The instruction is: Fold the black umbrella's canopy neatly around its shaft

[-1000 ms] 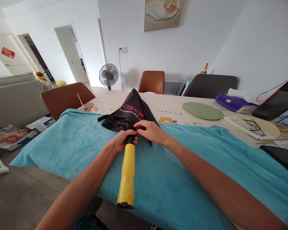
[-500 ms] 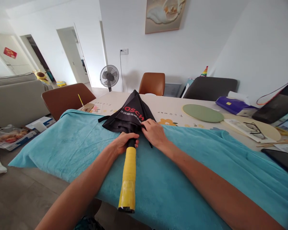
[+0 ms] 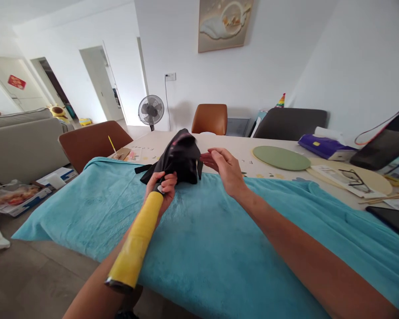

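A black umbrella (image 3: 177, 157), its canopy loosely folded, points away from me and tilts to the left. Its yellow wrapped handle (image 3: 138, 239) slants towards me above my left forearm. My left hand (image 3: 161, 190) is closed around the shaft just above the handle, at the bottom of the canopy. Beside the canopy's right edge, my right hand (image 3: 226, 170) is raised with its fingers stretched out, holding nothing. Whether its fingertips touch the fabric I cannot tell. The canopy is blurred by motion. Underneath lies a turquoise blanket (image 3: 199, 248) over the table's near side.
On the table (image 3: 219, 148) to the right are a green oval mat (image 3: 281, 158), a purple tissue pack (image 3: 322, 146), glasses (image 3: 354, 177) and a black phone (image 3: 390, 221). Brown chairs (image 3: 209, 118) and a fan (image 3: 151, 110) stand beyond.
The umbrella has turned, its handle end swinging to the left and the printed lettering blurring out of sight. My right hand has let go of the canopy and moved right, opening.
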Demonstrator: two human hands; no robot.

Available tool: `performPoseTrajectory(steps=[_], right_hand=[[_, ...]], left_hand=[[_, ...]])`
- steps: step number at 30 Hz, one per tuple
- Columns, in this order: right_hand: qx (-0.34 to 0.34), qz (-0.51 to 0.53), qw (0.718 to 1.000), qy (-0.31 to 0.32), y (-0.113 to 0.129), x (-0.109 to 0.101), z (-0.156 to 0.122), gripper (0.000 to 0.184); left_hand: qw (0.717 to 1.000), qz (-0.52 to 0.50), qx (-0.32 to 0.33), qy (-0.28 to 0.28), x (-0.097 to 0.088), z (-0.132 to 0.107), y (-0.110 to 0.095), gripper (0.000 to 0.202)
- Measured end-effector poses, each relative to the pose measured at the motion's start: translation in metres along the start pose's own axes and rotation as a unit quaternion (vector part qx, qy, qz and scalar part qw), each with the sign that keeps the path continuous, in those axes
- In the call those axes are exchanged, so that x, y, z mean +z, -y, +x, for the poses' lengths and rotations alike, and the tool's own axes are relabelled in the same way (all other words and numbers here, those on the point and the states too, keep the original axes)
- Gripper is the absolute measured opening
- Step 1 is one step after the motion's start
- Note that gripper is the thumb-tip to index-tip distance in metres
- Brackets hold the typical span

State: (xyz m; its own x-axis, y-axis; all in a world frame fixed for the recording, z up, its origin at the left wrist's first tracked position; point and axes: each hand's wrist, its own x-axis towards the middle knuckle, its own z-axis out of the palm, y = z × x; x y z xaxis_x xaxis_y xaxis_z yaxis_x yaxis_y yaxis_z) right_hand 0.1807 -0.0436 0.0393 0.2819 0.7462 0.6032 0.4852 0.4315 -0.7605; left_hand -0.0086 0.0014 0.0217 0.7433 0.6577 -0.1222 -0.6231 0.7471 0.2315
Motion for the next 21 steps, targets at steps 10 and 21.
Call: performPoseTrajectory(steps=[10,21], right_hand=[[-0.060,-0.100,0.993,0.011,0.013,0.009,-0.012,0.029],[-0.207,-0.226,0.946,0.105,0.008,0.016,-0.022,0.026]], left_hand=[[0.995,0.045,-0.083,-0.023,-0.008,0.007,0.008,0.014],[0.991,0.124,-0.051,-0.008,-0.016,0.010,0.004,0.012]])
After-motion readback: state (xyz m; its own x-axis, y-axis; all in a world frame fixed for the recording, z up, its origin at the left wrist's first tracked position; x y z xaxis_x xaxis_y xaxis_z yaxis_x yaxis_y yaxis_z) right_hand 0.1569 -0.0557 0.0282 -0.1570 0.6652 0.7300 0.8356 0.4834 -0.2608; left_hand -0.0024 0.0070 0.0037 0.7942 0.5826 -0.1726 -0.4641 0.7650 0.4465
